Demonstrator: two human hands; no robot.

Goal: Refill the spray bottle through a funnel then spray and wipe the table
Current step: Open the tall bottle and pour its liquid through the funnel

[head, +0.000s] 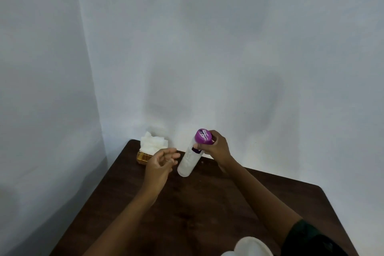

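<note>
Head: our right fingers [216,138] grip the cap [202,136] of the bottle [189,162]; left fingers [169,155] slack beside the bottle; we judge refilling unstarted.

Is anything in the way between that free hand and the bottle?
Nothing visible. The left hand is just left of the spray bottle, with a bare gap between; the right hand grips its purple top. Tissues lie farther back.

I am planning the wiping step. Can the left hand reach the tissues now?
Probably yes. The left hand is open and holds nothing; the tissues lie just behind it with nothing between. The spray bottle, held by the right hand, is off to the side.
</note>
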